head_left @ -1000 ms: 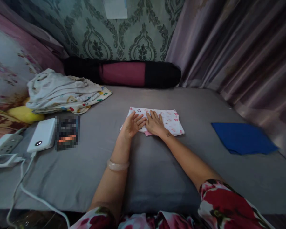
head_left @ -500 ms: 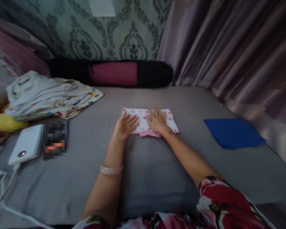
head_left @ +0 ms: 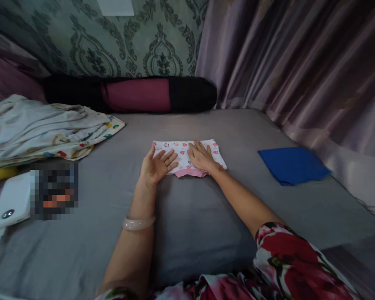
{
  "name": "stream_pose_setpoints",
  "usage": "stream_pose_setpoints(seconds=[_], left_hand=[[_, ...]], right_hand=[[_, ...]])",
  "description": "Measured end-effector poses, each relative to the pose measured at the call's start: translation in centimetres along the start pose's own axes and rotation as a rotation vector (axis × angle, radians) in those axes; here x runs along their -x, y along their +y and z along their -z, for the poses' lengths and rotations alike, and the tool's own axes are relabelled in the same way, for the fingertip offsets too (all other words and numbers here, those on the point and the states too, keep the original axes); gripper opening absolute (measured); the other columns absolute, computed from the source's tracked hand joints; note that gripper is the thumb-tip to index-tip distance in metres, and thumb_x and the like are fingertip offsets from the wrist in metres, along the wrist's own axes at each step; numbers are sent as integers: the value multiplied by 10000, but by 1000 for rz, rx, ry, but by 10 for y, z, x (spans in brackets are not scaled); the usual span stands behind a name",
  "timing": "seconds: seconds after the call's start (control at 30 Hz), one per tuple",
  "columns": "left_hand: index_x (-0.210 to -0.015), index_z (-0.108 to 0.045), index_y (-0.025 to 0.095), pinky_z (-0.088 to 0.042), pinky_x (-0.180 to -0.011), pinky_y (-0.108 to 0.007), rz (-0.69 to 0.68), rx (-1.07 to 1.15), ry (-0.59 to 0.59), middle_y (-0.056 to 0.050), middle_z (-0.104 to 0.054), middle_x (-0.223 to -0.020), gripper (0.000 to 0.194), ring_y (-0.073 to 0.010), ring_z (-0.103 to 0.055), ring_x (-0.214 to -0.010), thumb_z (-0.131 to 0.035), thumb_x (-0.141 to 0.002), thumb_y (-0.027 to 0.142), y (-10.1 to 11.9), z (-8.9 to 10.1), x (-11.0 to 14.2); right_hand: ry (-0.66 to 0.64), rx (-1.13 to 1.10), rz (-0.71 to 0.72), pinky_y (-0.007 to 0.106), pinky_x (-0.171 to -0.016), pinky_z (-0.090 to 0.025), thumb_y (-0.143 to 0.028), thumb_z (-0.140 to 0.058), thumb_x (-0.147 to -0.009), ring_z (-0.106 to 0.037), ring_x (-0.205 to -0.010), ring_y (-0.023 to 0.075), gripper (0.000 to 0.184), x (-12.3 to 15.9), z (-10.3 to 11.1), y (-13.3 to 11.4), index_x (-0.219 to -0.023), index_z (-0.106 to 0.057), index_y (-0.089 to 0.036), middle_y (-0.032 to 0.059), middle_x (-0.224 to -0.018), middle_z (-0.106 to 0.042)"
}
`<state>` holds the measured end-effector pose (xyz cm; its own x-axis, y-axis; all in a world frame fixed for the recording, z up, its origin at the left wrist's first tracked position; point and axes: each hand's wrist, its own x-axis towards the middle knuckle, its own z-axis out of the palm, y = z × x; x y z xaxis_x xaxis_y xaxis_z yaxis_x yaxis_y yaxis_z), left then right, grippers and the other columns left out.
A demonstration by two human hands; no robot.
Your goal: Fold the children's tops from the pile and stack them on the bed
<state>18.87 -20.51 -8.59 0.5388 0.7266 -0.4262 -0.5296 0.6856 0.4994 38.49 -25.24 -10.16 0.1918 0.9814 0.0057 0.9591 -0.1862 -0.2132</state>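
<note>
A folded white garment (head_left: 181, 152) with pink and red prints and a pink edge lies flat on the grey sheet in front of me. My right hand (head_left: 202, 157) rests palm down on its right half, fingers spread. At its left end is my left hand (head_left: 158, 164), palm turned up and fingers apart, with nothing in it; whether its back touches the cloth I cannot tell. Off to the right lies a folded blue garment (head_left: 293, 164), apart from both hands.
A crumpled pale blanket (head_left: 46, 125) lies at the left, above a white power bank (head_left: 12, 200) with a cable. Beside that is a pixelated item (head_left: 54, 189). A long black and maroon bolster-like bag (head_left: 137, 95) lies along the wall. Curtains (head_left: 253, 54) hang at the right.
The camera view has turned right, so things appear farther left. My left hand's palm faces up more, with its fingers still spread. My right hand stays on the white garment.
</note>
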Motion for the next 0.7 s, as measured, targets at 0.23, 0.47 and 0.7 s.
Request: stream_pose_setpoints(seconds=[0.23,0.47,0.7], left_hand=[[-1192,-457,191,-489,-944,-520,-13,-19,33,-199,-617,-1193,401,-337,-607,-1146,-526,-901,459,-1,-3,0],[-1163,-503,180,-518,-913,-483,-27,-64,64,-195,-648,-1142,338,-319,-643,-1091,-538,-906,396,-3,-4,-2],[-1145,-551,166,-543,-883,-364,-96,-101,103,-175,-674,-1083,319,-258,-690,-991,-625,-867,304,-8,-2,-7]], right_hand=[[57,87,-91,480,-1179,-129,-409,-210,-1001,-214,-1453,298,599,7,5,38,-1480,-356,-81,171,-1563,-289],[30,71,-112,484,-1178,-134,-443,-200,-995,-207,-1458,289,627,6,-3,39,-1495,-324,-85,163,-1566,-285],[-27,9,-106,480,-1173,-148,-435,-146,-998,-205,-1461,273,623,3,9,51,-1493,-330,-105,147,-1578,-262]])
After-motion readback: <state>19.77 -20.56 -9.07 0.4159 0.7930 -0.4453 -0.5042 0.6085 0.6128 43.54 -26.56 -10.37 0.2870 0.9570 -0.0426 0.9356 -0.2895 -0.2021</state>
